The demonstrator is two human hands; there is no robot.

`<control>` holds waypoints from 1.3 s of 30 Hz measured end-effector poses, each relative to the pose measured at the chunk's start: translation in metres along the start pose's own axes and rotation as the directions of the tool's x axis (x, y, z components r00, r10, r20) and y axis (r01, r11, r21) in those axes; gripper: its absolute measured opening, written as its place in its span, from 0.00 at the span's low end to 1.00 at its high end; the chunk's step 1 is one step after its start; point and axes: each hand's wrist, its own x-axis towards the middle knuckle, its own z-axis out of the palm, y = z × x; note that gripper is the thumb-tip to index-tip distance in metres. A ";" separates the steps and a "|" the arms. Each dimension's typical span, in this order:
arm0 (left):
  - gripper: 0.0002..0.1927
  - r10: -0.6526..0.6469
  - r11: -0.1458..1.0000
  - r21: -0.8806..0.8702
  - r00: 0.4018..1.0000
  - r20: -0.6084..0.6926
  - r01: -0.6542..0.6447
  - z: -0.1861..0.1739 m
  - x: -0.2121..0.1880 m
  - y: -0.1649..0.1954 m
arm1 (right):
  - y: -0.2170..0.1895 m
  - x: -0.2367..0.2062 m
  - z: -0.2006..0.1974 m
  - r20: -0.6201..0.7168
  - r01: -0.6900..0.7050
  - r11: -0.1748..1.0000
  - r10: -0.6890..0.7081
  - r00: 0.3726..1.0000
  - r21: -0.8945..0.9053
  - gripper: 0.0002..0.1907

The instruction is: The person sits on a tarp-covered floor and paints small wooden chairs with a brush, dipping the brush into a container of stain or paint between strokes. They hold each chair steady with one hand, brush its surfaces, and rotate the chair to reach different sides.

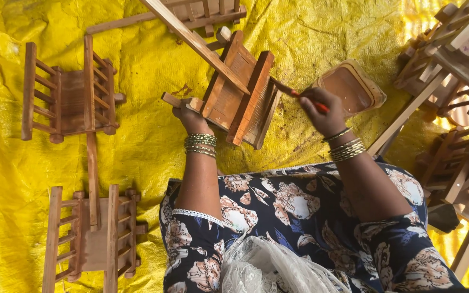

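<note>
Fingers of the left hand [190, 115] are clenched around a short wooden peg at the lower left corner of a small wooden cart [240, 97], which is held tilted above a yellow tarp [153, 146]. A long bare shaft [196, 40] is seen running from the cart's frame up toward the top edge of the view. Fingers of the right hand [321, 111] are closed on a paintbrush [291, 91] with a red handle, and its dark tip is laid against the right side of the cart, whose surface is stained a reddish brown. Just beyond the brush, a shallow brown container [354, 87] of stain is set on the tarp. Bangles are worn on both wrists, and a dark floral garment [299, 217] is seen across the lap.

To the left, two more wooden carts are laid on the tarp, one near the top [69, 95] and one near the bottom [90, 239]. At the right, a pile of unfinished frames [451, 81] is stacked.
</note>
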 end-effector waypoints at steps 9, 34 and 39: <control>0.31 -0.025 1.000 0.008 1.000 0.010 0.025 -0.001 0.000 0.003 | -0.032 -0.080 0.005 0.197 0.167 0.977 -0.191 0.962 0.128 0.12; 0.35 -0.073 0.997 0.028 0.997 -0.005 0.073 0.003 0.006 0.004 | -0.022 -0.097 0.026 0.130 0.134 0.990 -0.138 0.982 0.035 0.10; 0.35 -0.064 0.998 0.015 0.998 0.007 0.064 0.008 0.004 0.005 | 0.001 -0.065 0.018 -0.036 0.068 0.995 -0.066 0.997 0.067 0.08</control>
